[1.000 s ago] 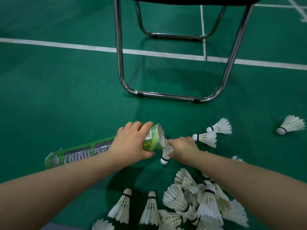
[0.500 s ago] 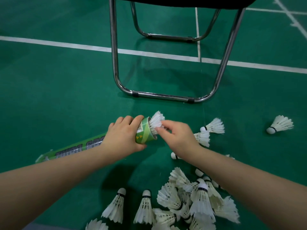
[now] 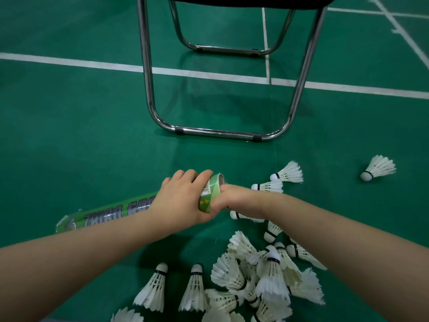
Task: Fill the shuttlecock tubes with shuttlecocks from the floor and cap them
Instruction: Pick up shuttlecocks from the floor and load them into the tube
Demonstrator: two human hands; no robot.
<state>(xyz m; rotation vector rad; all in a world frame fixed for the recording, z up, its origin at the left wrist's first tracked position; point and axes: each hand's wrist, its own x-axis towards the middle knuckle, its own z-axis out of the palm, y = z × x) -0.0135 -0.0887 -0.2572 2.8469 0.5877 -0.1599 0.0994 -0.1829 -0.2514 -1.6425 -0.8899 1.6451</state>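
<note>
A green shuttlecock tube [image 3: 109, 213] lies slanted over the court floor, its open end raised toward the right. My left hand [image 3: 183, 201] grips the tube just behind that open end. My right hand [image 3: 234, 198] is pressed against the mouth, with its fingertips hidden inside the tube. No shuttlecock sticks out of the mouth. A heap of white feather shuttlecocks [image 3: 267, 275] lies on the floor below my right forearm. No cap is in view.
A chrome chair frame [image 3: 218, 132] stands just beyond the hands on the green floor. Two shuttlecocks [image 3: 287, 173] lie right of the tube mouth, and one [image 3: 378, 167] lies far right. Two more shuttlecocks [image 3: 193, 291] stand near the bottom edge.
My right hand lifted a shuttlecock from the floor and set it in the tube mouth. The feathers that stuck out half a second ago are now out of sight inside.
</note>
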